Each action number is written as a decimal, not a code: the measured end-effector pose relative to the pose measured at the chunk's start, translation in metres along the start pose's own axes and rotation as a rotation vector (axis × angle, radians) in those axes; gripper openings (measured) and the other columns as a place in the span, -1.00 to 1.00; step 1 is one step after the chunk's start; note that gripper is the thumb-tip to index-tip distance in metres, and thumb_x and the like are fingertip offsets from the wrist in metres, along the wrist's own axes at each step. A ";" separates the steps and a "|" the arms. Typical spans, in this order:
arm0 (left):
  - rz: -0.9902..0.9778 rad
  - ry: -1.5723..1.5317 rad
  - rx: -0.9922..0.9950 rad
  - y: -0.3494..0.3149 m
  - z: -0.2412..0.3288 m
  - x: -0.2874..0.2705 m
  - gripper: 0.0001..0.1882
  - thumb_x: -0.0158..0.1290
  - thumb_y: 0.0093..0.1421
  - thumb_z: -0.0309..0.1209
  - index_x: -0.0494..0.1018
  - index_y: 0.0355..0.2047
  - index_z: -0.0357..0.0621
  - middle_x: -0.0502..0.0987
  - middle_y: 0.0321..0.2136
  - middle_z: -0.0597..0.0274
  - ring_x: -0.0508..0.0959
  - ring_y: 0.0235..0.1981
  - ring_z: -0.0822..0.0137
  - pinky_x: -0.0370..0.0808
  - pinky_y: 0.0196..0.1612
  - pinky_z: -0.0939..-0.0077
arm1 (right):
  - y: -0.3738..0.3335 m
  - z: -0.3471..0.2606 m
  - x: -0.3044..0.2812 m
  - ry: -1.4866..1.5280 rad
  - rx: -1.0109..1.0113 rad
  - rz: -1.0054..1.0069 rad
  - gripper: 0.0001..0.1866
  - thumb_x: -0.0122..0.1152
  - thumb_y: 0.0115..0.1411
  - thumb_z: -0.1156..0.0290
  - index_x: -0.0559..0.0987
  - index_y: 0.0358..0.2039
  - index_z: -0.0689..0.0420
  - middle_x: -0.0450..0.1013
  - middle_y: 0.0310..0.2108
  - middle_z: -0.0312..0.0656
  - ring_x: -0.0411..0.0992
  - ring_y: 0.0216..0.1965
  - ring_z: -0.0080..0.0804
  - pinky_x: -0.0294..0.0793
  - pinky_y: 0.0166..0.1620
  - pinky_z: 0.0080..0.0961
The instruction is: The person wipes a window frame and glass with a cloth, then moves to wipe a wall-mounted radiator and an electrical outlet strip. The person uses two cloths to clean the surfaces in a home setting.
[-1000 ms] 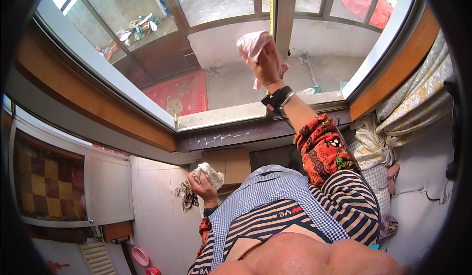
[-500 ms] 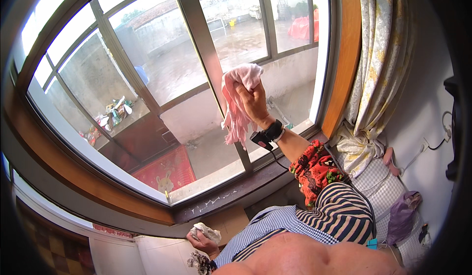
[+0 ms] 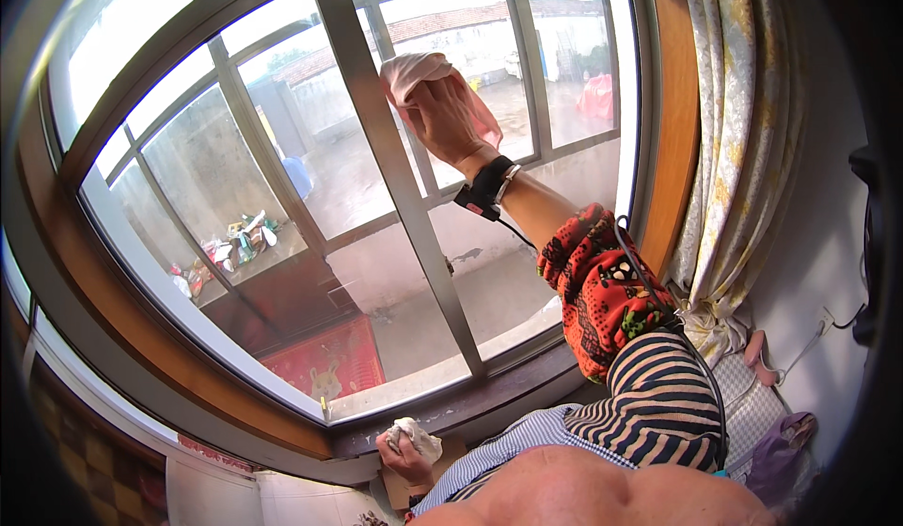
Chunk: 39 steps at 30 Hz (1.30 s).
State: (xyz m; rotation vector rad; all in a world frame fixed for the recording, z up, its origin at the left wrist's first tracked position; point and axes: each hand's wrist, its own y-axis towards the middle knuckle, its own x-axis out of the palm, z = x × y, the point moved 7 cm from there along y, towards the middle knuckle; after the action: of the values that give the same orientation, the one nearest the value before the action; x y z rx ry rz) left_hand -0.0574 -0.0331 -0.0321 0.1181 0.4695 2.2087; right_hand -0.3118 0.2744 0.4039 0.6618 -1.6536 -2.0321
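A thin, pale pink cloth (image 3: pixel 480 117), soft and loosely folded, is up at the window (image 3: pixel 367 277), beside the upright grey metal frame bar (image 3: pixel 400 187); its top edge looks whiter than the hanging fold. The bare right hand (image 3: pixel 444 121) is clamped on it, back of the hand toward the view. The left hand (image 3: pixel 404 460), low down, has its fingers curled round a crumpled off-white cloth (image 3: pixel 420 439).

The right fingertips are hidden in the folds—whether the pink cloth presses the glass, I cannot tell. The left forearm is mostly covered by the body, and a purple fabric bundle (image 3: pixel 785 446) at lower right is hard to make out.

Below the glass runs a dark, scuffed sill (image 3: pixel 503 394); orange-brown wooden trim (image 3: pixel 679 84) and a cream, yellow-patterned curtain (image 3: pixel 738 150) stand at right. Outside lies a red mat (image 3: pixel 329 361) with a rabbit picture.
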 end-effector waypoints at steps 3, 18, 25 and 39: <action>-0.037 0.069 0.259 0.004 0.017 0.027 -0.91 -0.04 0.22 -0.52 0.37 -0.29 -0.29 0.43 -0.43 0.19 0.42 -0.39 0.35 0.42 -0.25 0.42 | -0.004 0.009 0.013 -0.133 -0.064 -0.078 -0.75 0.16 0.13 0.43 0.53 -0.14 -0.01 0.40 0.01 -0.08 0.29 0.12 -0.04 0.22 0.16 -0.09; -0.149 -0.125 0.706 0.098 0.172 0.169 -0.87 -0.04 0.21 -0.54 0.36 -0.23 -0.26 0.43 -0.32 0.06 0.44 -0.30 0.20 0.42 -0.17 0.31 | 0.055 0.096 -0.029 -0.272 -0.170 -0.115 -0.64 0.11 0.18 0.53 0.56 -0.03 -0.12 0.41 0.13 -0.18 0.33 0.22 -0.13 0.23 0.32 -0.09; -0.065 0.108 1.236 0.139 0.269 0.260 -0.79 0.02 0.17 -0.47 0.34 -0.18 -0.20 0.45 -0.22 0.00 0.47 -0.12 -0.05 0.34 0.05 -0.02 | 0.076 0.187 -0.081 -0.384 -0.217 0.156 -0.58 0.22 0.05 0.56 0.56 -0.06 -0.12 0.43 0.10 -0.29 0.31 0.23 -0.20 0.22 0.30 -0.19; 0.062 0.351 1.441 0.160 0.258 0.285 -0.78 -0.01 0.30 -0.33 0.32 -0.14 -0.18 0.43 -0.17 0.08 0.48 0.01 0.00 0.23 0.27 -0.20 | -0.059 0.341 -0.187 -0.343 0.187 0.299 -0.62 0.10 0.16 0.61 0.50 0.02 0.24 0.41 0.01 0.16 0.38 0.05 0.16 0.41 0.14 -0.20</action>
State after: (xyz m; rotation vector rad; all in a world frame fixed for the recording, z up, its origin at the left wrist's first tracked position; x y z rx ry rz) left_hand -0.2928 0.1715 0.2441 0.4923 2.1621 1.5082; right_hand -0.3745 0.6626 0.4221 0.1089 -2.0153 -1.8619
